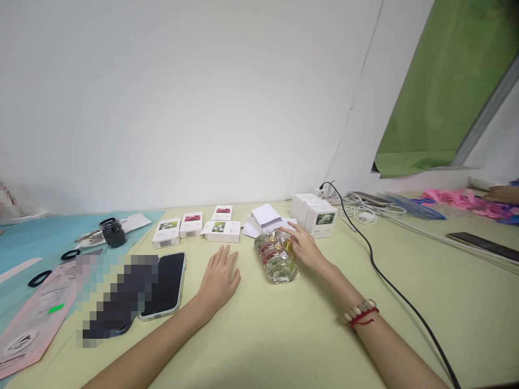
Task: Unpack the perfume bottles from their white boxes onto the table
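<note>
At the bottles, right fingers part; left fingers, spread, touch tabletop.

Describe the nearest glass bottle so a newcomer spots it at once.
On the yellow-green table, find the right hand, whose wrist wears a beaded bracelet. Just left of that hand is a tight row of glass bottles. The front bottle is the one nearest the person, greenish where those just behind it look reddish.
</note>
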Tool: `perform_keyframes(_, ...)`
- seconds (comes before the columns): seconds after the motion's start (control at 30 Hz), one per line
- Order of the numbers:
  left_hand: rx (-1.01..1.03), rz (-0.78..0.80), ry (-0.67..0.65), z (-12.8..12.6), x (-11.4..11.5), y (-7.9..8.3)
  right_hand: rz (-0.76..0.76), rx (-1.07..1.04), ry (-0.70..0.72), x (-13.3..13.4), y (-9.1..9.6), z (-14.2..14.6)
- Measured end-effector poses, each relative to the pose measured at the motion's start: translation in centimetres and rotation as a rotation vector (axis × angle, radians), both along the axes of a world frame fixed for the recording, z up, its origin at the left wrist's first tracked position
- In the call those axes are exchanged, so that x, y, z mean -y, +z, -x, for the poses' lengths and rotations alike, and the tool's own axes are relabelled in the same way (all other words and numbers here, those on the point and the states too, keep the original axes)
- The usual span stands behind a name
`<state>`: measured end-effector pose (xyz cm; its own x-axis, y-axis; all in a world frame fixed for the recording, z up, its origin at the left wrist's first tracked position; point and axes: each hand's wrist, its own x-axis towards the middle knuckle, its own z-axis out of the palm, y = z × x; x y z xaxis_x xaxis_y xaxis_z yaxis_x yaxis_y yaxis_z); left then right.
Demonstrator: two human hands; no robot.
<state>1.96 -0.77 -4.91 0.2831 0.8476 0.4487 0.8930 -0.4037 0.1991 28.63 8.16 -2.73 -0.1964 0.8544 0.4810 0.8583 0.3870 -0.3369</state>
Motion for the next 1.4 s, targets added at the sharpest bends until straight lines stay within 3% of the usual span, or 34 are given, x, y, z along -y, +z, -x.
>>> perform_keyframes(0.2, 0.058, 0.014, -0.016, 0.0, -0.3, -0.2, -0.086, -0.044, -0.007, 0.7, 0.0, 0.5)
perform_keyframes(0.33, 0.073, 0.040, -0.002, 0.0, -0.2, 0.0, -0.168, -0.101, -0.177, 0.8, 0.8, -0.6)
perform_keyframes(0.5, 0.077, 0.059, -0.007, 0.1, -0.2, 0.0, -0.401, -0.231, -0.518, -0.2, 0.6, -2.7)
perform_keyframes(0.73, 0.128, 0.059, -0.016, 0.1, -0.2, -0.1, -0.176, -0.462, -0.634, -2.7, -2.0, -5.1)
perform_keyframes(1.17, 0.125, 0.049, -0.022, 0.1, 0.2, 0.6, -0.085, -0.699, -0.759, -2.7, -1.7, -6.6)
perform_keyframes(1.4, 0.151, 0.029, -0.039, 0.0, 0.4, 0.7, -0.463, -0.754, -0.774, -0.9, 0.3, -4.0)
